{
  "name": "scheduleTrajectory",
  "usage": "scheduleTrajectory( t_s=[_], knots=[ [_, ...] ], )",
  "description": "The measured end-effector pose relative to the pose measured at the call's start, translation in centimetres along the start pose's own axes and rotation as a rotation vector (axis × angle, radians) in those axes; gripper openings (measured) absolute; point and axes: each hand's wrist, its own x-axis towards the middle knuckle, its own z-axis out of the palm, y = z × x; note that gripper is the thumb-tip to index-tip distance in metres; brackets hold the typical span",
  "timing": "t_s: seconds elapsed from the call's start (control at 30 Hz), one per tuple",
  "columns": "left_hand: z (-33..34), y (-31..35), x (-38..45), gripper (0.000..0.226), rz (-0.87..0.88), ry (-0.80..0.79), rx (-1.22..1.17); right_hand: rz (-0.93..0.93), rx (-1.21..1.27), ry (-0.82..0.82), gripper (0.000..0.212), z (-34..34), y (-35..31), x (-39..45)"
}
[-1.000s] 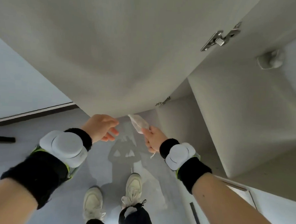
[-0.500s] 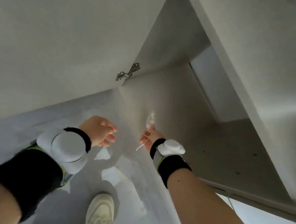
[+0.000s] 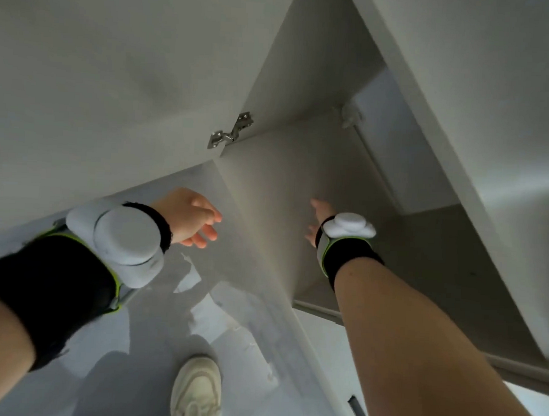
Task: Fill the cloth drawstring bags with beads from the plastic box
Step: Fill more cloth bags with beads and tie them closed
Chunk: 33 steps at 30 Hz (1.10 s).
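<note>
The right hand [image 3: 317, 224] reached deep into the open cabinet [image 3: 301, 164], its grip hidden behind the wrist, while the left hand [image 3: 190, 217] hung relaxed and empty outside; no bag or bead box showed.

Dim, flat indoor light w/ grey-green cast; cabinet interior [image 3: 315, 184] sits in soft shade, brighter wash on the panel at right edge [image 3: 528, 195], and pale reflective patches plus a dark body shadow on the floor [image 3: 151, 344]. Strong wide-angle distortion: straight cabinet edges splay toward corners, forearms balloon at the bottom edge. Overall soft/low-detail w/ compression smear; left hand [image 3: 191, 217] reasonably sharp, right hand [image 3: 317, 224] mostly hidden behind its wrist device and slightly blurred, shoe [image 3: 197, 391] soft.
</note>
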Motion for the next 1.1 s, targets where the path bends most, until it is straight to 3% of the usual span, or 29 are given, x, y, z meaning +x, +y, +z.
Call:
scheduleTrajectory(
  t_s=[0.2, 0.33, 0.43, 0.53, 0.77, 0.93, 1.1],
  knots=[
    [-3.1, 2.0, -6.1, 0.021, 0.002, 0.05, 0.011, -0.015, -0.029, -0.141, 0.051, 1.6, -3.1, -6.3],
    [-6.2, 5.6, -12.0, 0.021, 0.05, 0.126, 0.004, -0.038, -0.004, -0.306, 0.035, 3.0, -7.6, -14.3],
    [-9.0, 8.7, -17.6, 0.022, 0.12, 0.165, 0.058, -0.079, -0.115, -0.489, 0.024, 2.5, -10.9, -21.5],
    [-12.0, 12.7, -24.3, 0.023, 0.2, 0.192, 0.177, -0.214, -0.289, -0.566, 0.034, 0.3, -15.9, -28.7],
    [-20.3, 26.6, -45.6, 0.025, 0.501, 0.368, 0.309, -0.618, -0.558, -0.571, 0.03, -9.2, -30.9, -50.4],
    [-24.8, 35.5, -61.8, 0.024, 0.715, 0.474, 0.293, -0.928, -0.566, -0.508, 0.031, -17.2, -38.5, -67.0],
    [-27.8, 41.0, -74.1, 0.029, 0.984, 0.776, 0.183, -1.197, -0.544, -0.406, 0.029, -22.5, -43.1, -79.5]
  ],
)
